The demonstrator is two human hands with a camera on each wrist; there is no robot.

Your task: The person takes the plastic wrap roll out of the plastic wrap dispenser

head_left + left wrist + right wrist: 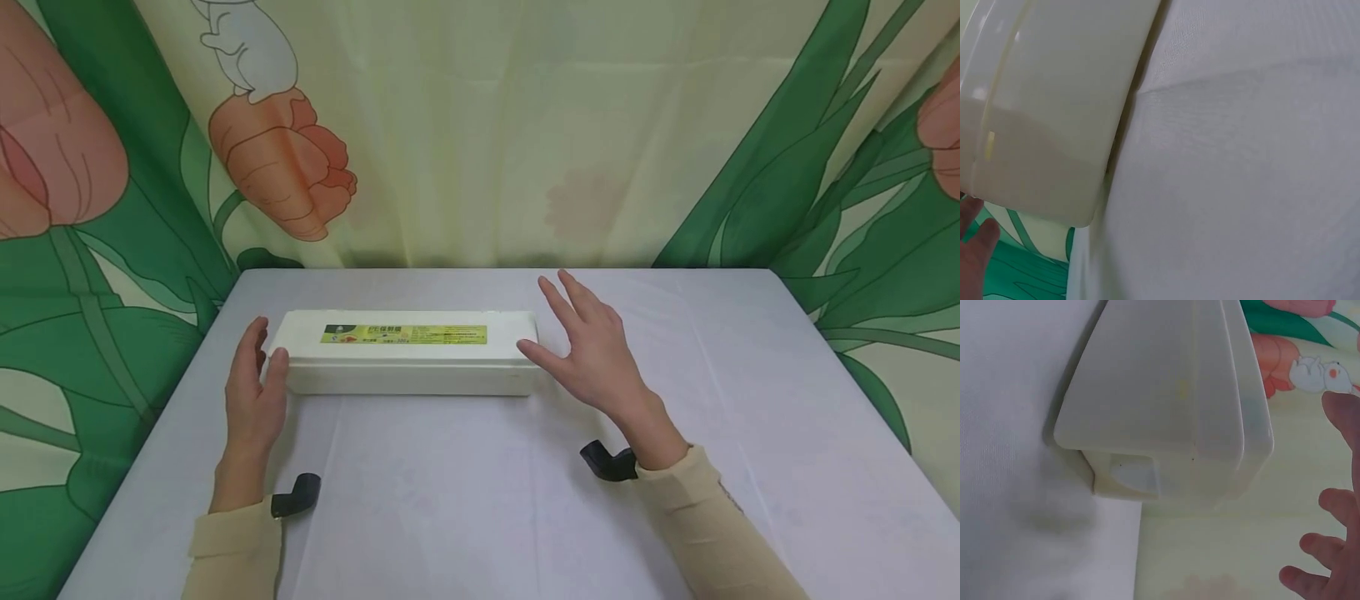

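Observation:
A long white cling film box (408, 379) lies flat on the table, a yellow-green printed label (405, 334) on its top. My left hand (255, 408) is beside the box's left end, fingers extended and thumb at the front corner; I cannot tell whether it touches. Raised by the right end is my right hand (600, 354), its fingers spread and nothing held. In the left wrist view, fingertips show at the end of the cling film box (1054, 119). The right wrist view shows a recess in the end of the cling film box (1154, 394), apart from the spread fingers.
A white cloth (435, 492) covers the table. Behind it hangs a curtain (480, 133) printed with tulips, leaves, a rabbit and a carrot. Black curved pieces (297, 495) stick out at both wrists.

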